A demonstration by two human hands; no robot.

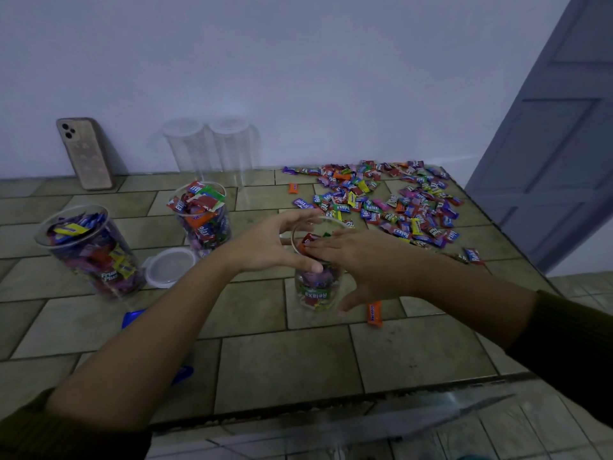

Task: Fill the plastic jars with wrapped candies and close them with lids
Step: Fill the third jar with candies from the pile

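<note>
Tiled table, jar near its middle: left hand grips the rim, right hand presses straight fingers on candies at its mouth, candy pile behind, lid left.

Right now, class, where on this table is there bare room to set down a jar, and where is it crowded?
Bare: near tiles between the held jar and table edge; back strip between phone and empty jars. Crowded: candy pile back right; filled jars and lid left.
</note>
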